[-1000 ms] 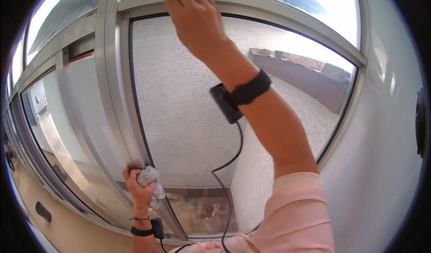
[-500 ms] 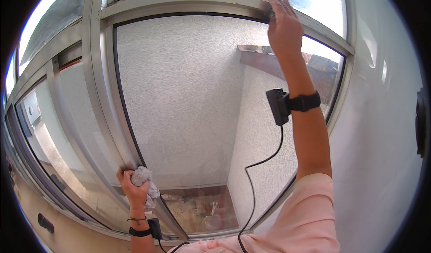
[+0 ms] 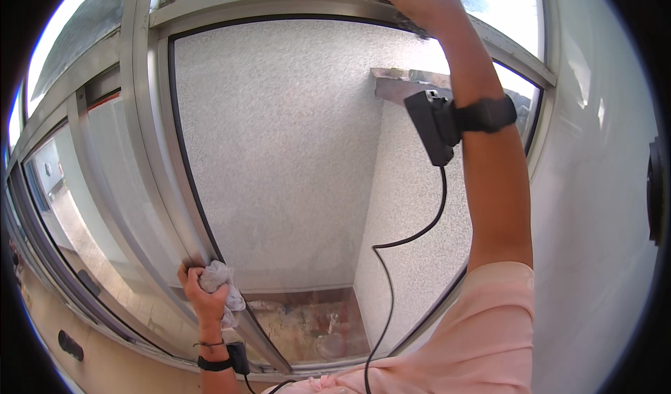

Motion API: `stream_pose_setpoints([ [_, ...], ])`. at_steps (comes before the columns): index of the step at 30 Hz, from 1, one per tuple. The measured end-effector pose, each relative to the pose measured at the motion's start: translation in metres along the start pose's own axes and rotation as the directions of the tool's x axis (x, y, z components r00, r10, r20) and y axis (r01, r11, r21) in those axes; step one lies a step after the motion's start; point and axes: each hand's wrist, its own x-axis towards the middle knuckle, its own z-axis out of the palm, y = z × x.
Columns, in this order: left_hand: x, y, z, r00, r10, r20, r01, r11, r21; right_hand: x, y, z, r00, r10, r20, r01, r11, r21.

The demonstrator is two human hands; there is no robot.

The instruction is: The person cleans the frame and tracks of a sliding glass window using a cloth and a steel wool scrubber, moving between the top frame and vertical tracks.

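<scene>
Right hand [image 3: 421, 1], gripping rough dark-grey pad [image 3: 412, 26], swept toward twelve o'clock, seemingly rewiping silver metal rail [image 3: 279, 0]; left hand [image 3: 205, 299] clutched crumpled whitish cloth [image 3: 217, 276].

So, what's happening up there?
Someone in a pink top is at a big window. Their left hand grips a crumpled whitish wad by the upright metal frame. Their right hand is up high, with something dark and scruffy under it at the top bar.
</scene>
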Motion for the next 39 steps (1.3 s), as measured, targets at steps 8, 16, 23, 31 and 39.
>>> stream_pose_setpoints([
  [8,-0.001,-0.001,-0.003,1.000,-0.026,-0.017,0.026,1.000,-0.012,0.027,0.106,-0.048,0.944,-0.328,-0.019,0.290,0.859,-0.422],
  [16,0.000,-0.001,-0.001,0.999,-0.035,0.007,0.034,0.999,0.004,-0.001,0.005,-0.011,0.999,0.012,0.050,-0.012,1.000,-0.001],
  [23,-0.002,-0.002,-0.004,0.999,-0.043,-0.016,0.044,0.998,0.049,0.003,0.056,-0.048,0.999,0.046,-0.021,-0.048,0.991,-0.123],
  [31,-0.001,-0.006,-0.001,0.999,-0.001,-0.044,0.002,1.000,0.022,0.012,0.017,0.016,0.982,-0.162,-0.102,0.165,0.986,0.026],
  [39,-0.002,0.002,0.004,0.998,-0.016,-0.054,0.016,1.000,0.013,-0.015,0.123,-0.058,0.915,0.022,-0.403,-0.147,0.948,-0.283],
])
